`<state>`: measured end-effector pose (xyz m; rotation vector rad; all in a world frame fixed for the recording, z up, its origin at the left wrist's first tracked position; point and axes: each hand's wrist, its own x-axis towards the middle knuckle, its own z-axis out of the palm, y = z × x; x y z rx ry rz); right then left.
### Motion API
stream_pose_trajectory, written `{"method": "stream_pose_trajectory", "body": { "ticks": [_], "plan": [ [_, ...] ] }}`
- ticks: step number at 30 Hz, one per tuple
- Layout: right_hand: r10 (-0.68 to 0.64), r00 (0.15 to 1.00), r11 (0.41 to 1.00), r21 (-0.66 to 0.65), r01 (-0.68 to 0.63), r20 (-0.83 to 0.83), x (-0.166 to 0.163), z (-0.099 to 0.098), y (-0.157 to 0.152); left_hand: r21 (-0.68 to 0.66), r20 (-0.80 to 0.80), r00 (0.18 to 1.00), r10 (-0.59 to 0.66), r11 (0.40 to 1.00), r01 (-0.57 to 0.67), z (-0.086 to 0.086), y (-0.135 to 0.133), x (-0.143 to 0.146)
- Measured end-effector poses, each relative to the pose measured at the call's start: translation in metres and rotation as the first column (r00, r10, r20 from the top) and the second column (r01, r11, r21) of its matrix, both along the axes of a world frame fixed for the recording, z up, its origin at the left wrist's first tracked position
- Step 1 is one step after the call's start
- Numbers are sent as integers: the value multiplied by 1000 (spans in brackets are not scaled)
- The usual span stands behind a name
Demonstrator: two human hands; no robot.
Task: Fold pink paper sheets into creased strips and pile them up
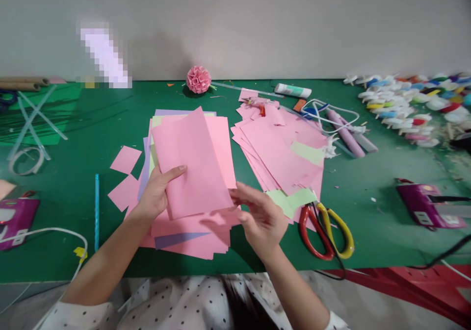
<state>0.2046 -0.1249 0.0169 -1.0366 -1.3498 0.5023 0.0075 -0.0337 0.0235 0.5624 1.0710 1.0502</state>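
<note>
My left hand (157, 191) is closed on a pink sheet of paper (193, 170), thumb on top, at the sheet's left edge. The sheet seems folded and is held tilted above a pile of pink, purple and pale green paper (222, 148). By the sheet's lower right corner is my right hand (263, 219), its thumb and fingers apart; some fingertips are at the corner, and whether they touch it I cannot tell. Two small pink paper squares (125, 160) lie left of the pile. To the right are scissors (318, 232) with red and yellow handles.
More pink sheets (272, 148) with green scraps lie right of the pile. Behind stand a pink paper flower ball (198, 80) and a lying glue stick (293, 90). Far right are many bottle caps (408, 107) and a purple box (423, 205). A blue stick (96, 212) lies left.
</note>
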Motion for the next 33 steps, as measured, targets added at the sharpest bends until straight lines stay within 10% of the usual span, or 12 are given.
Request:
{"method": "stream_pose_trajectory", "body": {
  "ticks": [7, 18, 33],
  "plan": [
    [63, 951, 775, -586, -238, -303, 9, 18, 18, 99, -58, 998, 1, 995, 5, -1, -2, -1],
    [113, 990, 800, -598, -40, 85, 20, 21, 41, 139, -180, 973, -146, 975, 172, -2, -11, 7],
    [42, 999, 803, -594, -38, -8, 23, 14, 50, 124, -152, 977, -149, 978, 169, -3, -3, -2]
  ]
}}
